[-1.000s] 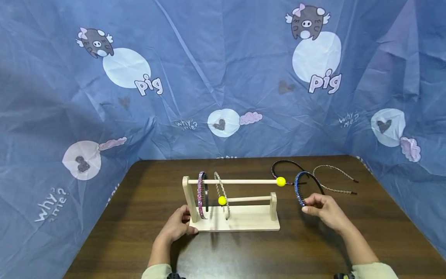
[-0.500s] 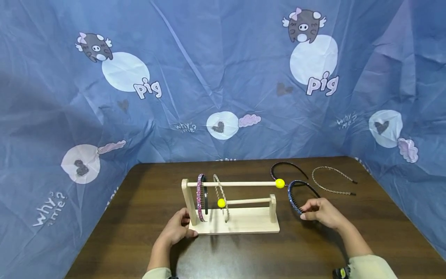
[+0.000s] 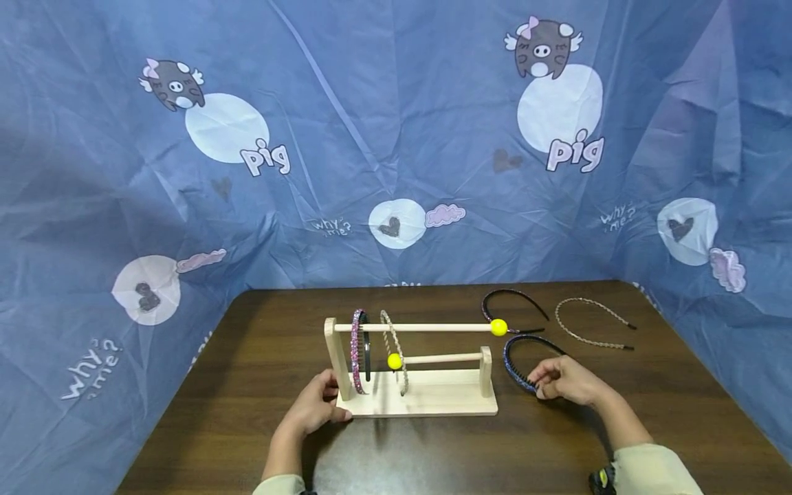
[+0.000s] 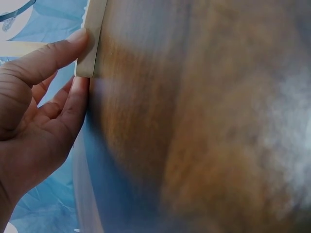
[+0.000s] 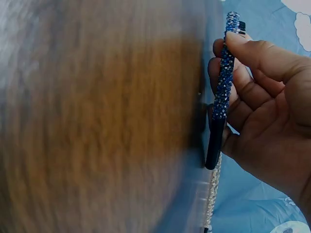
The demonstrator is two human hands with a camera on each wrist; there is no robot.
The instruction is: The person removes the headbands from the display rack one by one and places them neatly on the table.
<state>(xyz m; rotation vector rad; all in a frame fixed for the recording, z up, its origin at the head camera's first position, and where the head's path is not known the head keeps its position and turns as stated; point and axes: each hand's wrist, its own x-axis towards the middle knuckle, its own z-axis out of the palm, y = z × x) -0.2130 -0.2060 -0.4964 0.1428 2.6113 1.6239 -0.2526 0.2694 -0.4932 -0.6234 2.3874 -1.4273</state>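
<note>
A light wooden headband stand (image 3: 445,395) rests on the table, its two rods tipped with yellow balls. My left hand (image 3: 309,405) holds the left end of its base (image 4: 92,48), thumb on the front edge. A pink glittery headband (image 3: 355,350) and a gold braided headband (image 3: 397,344) hang from the upper rod. To the right of the stand, my right hand (image 3: 572,381) pinches a blue glittery headband (image 3: 512,371) by one end. In the right wrist view, thumb and fingers lie on either side of that headband (image 5: 224,87), partly hiding its comb teeth.
Behind the blue headband, a thin dark headband (image 3: 509,291) and another gold braided headband (image 3: 584,300) lie on the brown wooden table (image 3: 272,330). A blue cloth printed with pigs (image 3: 322,137) hangs behind and around the table.
My right hand has lowered the blue headband and moved it slightly left, tilting it flatter toward the table. My left hand has stayed on the stand's base.
</note>
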